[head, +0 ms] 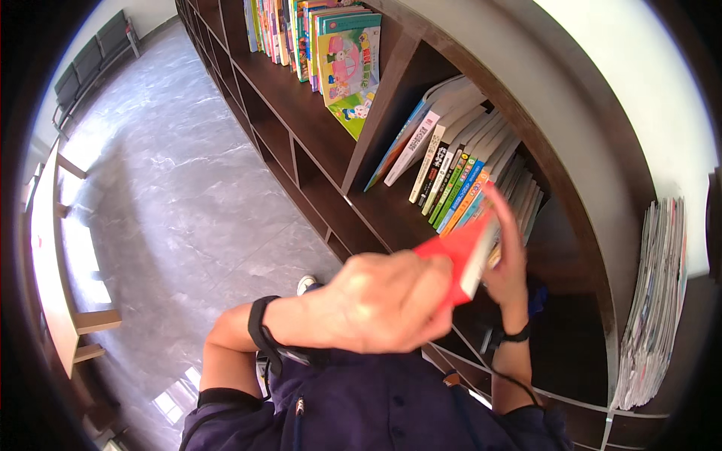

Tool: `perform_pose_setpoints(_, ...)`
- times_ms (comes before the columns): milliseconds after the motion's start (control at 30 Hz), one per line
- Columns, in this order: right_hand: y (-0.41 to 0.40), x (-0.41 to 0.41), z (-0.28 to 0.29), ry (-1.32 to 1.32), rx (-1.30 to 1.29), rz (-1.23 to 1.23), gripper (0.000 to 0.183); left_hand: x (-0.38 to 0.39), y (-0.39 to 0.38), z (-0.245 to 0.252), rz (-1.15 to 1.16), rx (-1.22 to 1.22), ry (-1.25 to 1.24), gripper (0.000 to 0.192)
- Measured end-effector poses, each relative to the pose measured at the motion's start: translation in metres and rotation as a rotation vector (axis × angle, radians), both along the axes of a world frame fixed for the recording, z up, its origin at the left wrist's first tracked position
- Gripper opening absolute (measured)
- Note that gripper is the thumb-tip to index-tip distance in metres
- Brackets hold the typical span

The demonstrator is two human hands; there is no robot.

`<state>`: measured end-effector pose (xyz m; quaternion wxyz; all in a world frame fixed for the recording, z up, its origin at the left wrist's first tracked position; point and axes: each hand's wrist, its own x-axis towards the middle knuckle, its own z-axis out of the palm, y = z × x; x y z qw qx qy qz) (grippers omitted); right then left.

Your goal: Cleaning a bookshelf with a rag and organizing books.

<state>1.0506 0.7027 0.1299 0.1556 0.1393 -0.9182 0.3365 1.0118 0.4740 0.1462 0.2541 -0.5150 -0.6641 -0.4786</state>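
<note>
My left hand (389, 307) grips a thin red-covered book (454, 248) by its near end, with the pale page edges turned toward the right. Beyond the book is my right hand (510, 265), its fingers stretched upward along the book's far end. Blur and overlap hide whether those fingers press on the red book. Behind both hands, a row of leaning books (451, 186) stands in a dark wooden shelf compartment, spines toward the floor side. The red book covers part of that row.
Colourful children's picture books (350, 62) fill part of the adjoining compartment, past a wooden divider (381, 113). A tall stack of magazines or thin books (654, 304) is at the far right. Grey marbled floor (192, 180) spreads left, with bench seats (90, 62) and a pale table (53, 259).
</note>
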Motion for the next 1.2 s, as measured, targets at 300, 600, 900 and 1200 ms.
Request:
perform_pose_setpoints(300,0.025,0.118,-0.069,-0.027,-0.965,-0.449,0.054,0.04,0.096,-0.03,-0.494,0.073,0.042,0.033)
perform_pose_setpoints(600,0.122,0.151,-0.11,0.286,-0.472,-0.964,0.039,0.057,0.236,-0.078,-0.147,0.062,-0.094,0.057)
perform_pose_setpoints(900,0.095,0.115,-0.173,-0.214,-0.382,-0.819,0.06,-0.021,0.151,-0.118,0.108,0.103,-0.34,0.051)
perform_pose_setpoints(1200,0.037,0.064,-0.086,0.256,0.13,-0.825,0.039,-0.089,0.136,-0.167,0.341,0.159,-0.58,0.045)
